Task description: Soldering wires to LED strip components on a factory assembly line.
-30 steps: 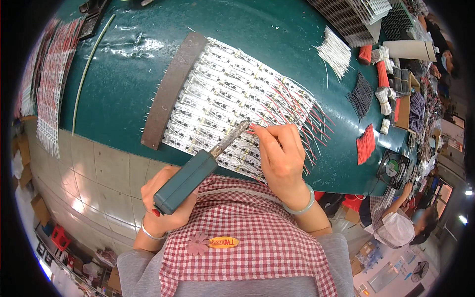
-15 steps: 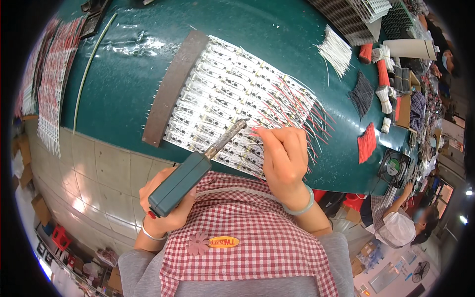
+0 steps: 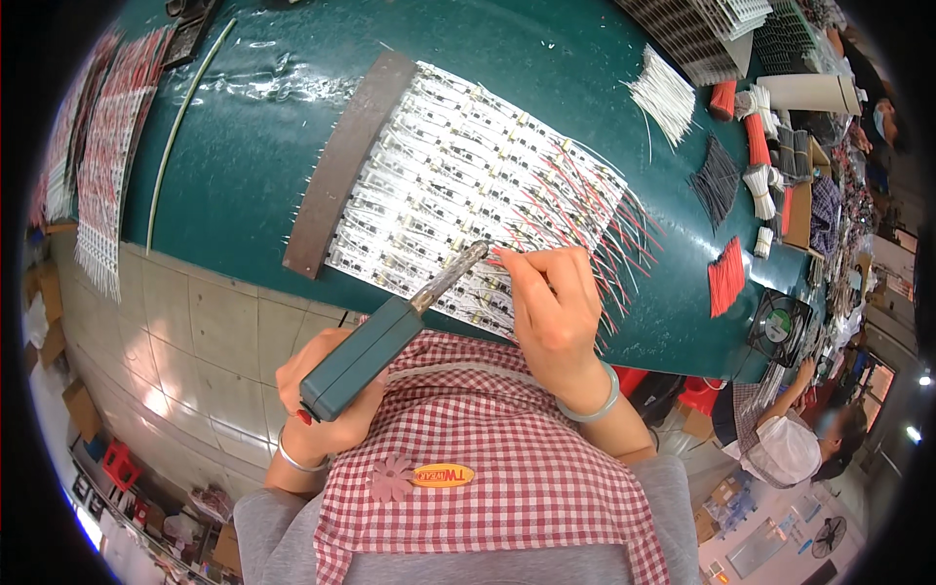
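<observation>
My left hand (image 3: 331, 380) is wrapped round the boxy dark green body of a soldering gun (image 3: 361, 356). Its metal barrel slants up to the right, and the tip rests at or just over a panel of small circuit boards (image 3: 429, 166). Close beside that tip, my right hand (image 3: 558, 317) pinches a thin wire at its fingertips, where a bit of red shows; most of the wire is hidden. Red, white and dark wires (image 3: 585, 210) fan out from the right part of the panel. A brown bar (image 3: 346, 171) lies along the panel's left edge.
On the green table (image 3: 292, 34), bundles of white (image 3: 663, 97), black (image 3: 717, 183) and red wires (image 3: 725, 278) lie to the right, near a black fan (image 3: 778, 327). Wired panels (image 3: 112, 156) hang over the left edge. A co-worker (image 3: 790, 444) sits at far right.
The panel and bar have shifted slightly in view. The soldering gun's tip and my right fingertips have moved a little lower on the panel, staying close together. Both hands keep their grip.
</observation>
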Tool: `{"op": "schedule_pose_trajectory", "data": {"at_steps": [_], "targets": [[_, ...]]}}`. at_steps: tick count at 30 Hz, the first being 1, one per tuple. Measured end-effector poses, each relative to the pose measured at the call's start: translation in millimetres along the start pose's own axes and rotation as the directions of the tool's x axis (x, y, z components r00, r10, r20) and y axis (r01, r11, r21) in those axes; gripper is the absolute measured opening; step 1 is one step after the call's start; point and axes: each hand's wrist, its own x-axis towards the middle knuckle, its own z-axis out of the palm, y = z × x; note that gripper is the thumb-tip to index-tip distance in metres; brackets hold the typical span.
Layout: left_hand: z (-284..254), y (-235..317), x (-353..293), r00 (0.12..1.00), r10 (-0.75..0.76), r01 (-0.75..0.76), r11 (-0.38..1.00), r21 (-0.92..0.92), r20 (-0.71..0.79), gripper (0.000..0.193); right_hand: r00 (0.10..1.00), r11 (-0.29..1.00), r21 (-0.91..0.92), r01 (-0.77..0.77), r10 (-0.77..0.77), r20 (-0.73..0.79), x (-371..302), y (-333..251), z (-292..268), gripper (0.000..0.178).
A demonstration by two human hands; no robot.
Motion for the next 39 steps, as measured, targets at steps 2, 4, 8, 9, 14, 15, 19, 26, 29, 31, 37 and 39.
{"op": "schedule_pose_trajectory", "data": {"at_steps": [2, 4, 8, 9, 14, 15, 19, 26, 29, 31, 37, 39], "targets": [[1, -1, 0, 1.000, 0.009, -0.009, 1.000, 0.001, -0.002, 0.025, 1.000, 1.000, -0.001, 0.006, -0.006, 0.001, 1, 0, 0, 0.037], [1, 0, 0, 1.000, -0.009, 0.010, 1.000, -0.005, 0.012, 0.025, 1.000, 1.000, -0.006, 0.011, -0.011, 0.006, 1, 0, 0, 0.038], [-1, 1, 0, 0.997, -0.068, 0.069, 0.997, -0.043, 0.031, 0.025, 1.000, 1.000, -0.027, 0.016, -0.016, 0.021, -1, 1, 1, 0.039], [-3, 0, -1, 0.997, -0.057, 0.058, 0.998, -0.033, 0.052, 0.025, 1.000, 0.999, -0.033, 0.018, -0.018, 0.024, -2, 1, 1, 0.039], [2, -6, -3, 0.998, 0.053, -0.054, 0.998, -0.025, -0.040, 0.026, 0.999, 0.999, -0.037, 0.022, -0.021, 0.028, 0, -1, 0, 0.038], [2, -6, -3, 0.998, 0.053, -0.054, 0.998, -0.020, -0.039, 0.026, 0.999, 0.999, -0.038, 0.021, -0.020, 0.027, 0, -1, 0, 0.038], [-2, -4, -7, 0.999, 0.014, -0.014, 1.000, -0.016, -0.031, 0.024, 1.000, 0.999, -0.034, 0.006, -0.006, 0.017, -1, -1, 1, 0.036], [-5, -5, -16, 1.000, 0.004, -0.003, 1.000, 0.016, -0.029, 0.024, 0.999, 1.000, -0.008, 0.009, -0.009, -0.048, -2, -6, 0, 0.031], [-7, -3, -17, 1.000, -0.010, 0.010, 1.000, 0.018, -0.019, 0.024, 0.999, 1.000, 0.023, 0.012, -0.011, -0.038, -5, -11, 0, 0.029], [-8, -3, -18, 1.000, 0.000, 0.000, 1.000, 0.020, -0.018, 0.025, 1.000, 0.999, 0.037, 0.009, -0.008, -0.026, -7, -12, 1, 0.028], [-7, -3, -17, 0.999, 0.045, -0.045, 0.999, 0.018, -0.006, 0.025, 1.000, 0.999, 0.034, -0.010, 0.010, -0.010, -9, -12, 2, 0.029], [-6, -3, -17, 1.000, 0.031, -0.031, 1.000, 0.004, -0.006, 0.025, 1.000, 0.999, 0.034, -0.004, 0.005, -0.009, -9, -12, 3, 0.029]]}}
